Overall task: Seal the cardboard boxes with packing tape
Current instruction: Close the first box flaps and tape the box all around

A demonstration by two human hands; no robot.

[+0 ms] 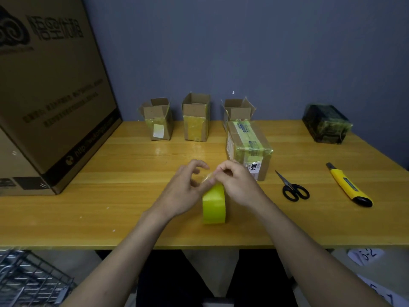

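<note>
A yellow-green roll of packing tape [214, 204] stands on edge on the wooden table [110, 196], near its front. My right hand [238, 185] grips the top of the roll and pinches its loose end. My left hand [186, 191] touches the roll's left side, its fingertips on the same clear tape end. Three small cardboard boxes stand at the back with flaps up: the left box [158, 120], the middle box [196, 118], the right box [236, 110]. A closed, taped box [247, 145] with a "004" label lies just behind my right hand.
A large printed carton [51, 96] fills the table's left side. Black scissors [293, 187] and a yellow utility knife [347, 186] lie to the right. A dark wrapped parcel [326, 124] sits at the back right. A wire basket [28, 280] is below the table's front left.
</note>
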